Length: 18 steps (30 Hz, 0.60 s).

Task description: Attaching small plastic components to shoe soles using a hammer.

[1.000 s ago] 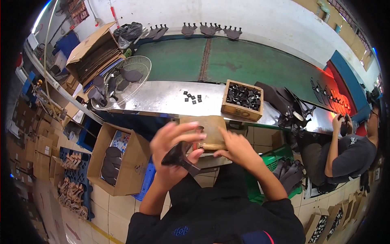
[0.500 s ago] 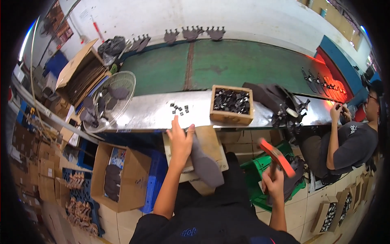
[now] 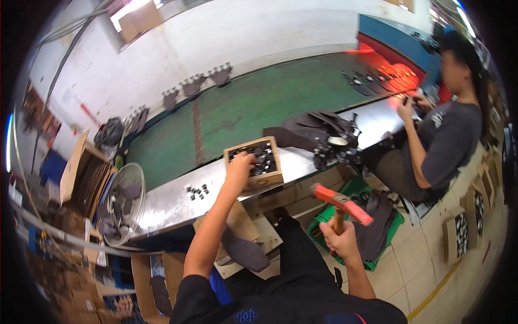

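My left hand point(image 3: 241, 166) reaches into a wooden box point(image 3: 263, 181) of small black pieces point(image 3: 264, 157); its fingers curl down among them, and whatever they pinch is hidden. Gripped by its wooden handle, a hammer point(image 3: 342, 204) with an orange-red head is raised in my right hand point(image 3: 341, 240). Beneath my left forearm, a dark grey shoe sole point(image 3: 245, 252) lies across a pale work block point(image 3: 270, 238) in front of me. Several small black pieces point(image 3: 197, 191) are scattered on the metal bench edge, left of the box.
Dark soles and straps point(image 3: 318, 129) are heaped right of the box. Behind runs a green conveyor belt point(image 3: 232, 116). A round fan point(image 3: 125, 200) stands at left, a green crate point(image 3: 396, 224) at lower right. A co-worker point(image 3: 450, 124) sits at right, handling something small.
My left hand has gone from the sole on the block into the wooden box. The view has turned right. The hammer stays raised in my right hand; the sole remains on the block.
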Each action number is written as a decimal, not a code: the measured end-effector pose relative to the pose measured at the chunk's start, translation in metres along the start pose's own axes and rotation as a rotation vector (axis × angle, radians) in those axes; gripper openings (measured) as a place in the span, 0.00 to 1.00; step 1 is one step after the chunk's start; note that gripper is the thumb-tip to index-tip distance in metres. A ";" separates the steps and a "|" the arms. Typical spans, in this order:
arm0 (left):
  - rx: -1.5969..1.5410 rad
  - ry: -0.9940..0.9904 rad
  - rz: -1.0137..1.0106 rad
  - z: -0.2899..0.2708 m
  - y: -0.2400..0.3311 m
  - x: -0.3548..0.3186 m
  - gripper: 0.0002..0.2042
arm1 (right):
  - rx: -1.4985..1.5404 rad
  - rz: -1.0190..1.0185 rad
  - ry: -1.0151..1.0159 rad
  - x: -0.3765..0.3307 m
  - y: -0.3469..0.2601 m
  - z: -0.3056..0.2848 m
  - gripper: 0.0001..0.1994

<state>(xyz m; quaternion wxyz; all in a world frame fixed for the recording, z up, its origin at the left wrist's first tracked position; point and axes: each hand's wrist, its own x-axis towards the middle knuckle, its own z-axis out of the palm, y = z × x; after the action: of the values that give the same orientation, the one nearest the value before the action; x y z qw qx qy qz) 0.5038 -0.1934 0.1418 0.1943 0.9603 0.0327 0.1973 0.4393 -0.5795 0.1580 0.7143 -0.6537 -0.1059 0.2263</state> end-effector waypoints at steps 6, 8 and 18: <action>-0.022 0.119 -0.018 -0.026 0.007 -0.024 0.08 | -0.124 -0.375 -0.021 0.025 -0.013 0.022 0.07; -0.171 0.319 -0.089 -0.047 0.035 -0.036 0.05 | 0.054 -0.244 -0.158 0.037 -0.025 0.037 0.13; 0.063 0.708 0.456 -0.126 0.154 -0.161 0.17 | 0.261 -0.206 -0.562 0.025 -0.085 0.129 0.15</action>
<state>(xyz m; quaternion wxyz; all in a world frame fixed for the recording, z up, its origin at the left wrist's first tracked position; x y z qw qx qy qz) 0.3044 -0.3127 0.2488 0.0931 0.8215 -0.1100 0.5518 0.4195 -0.4569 0.2537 0.7540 -0.4543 -0.3348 0.3362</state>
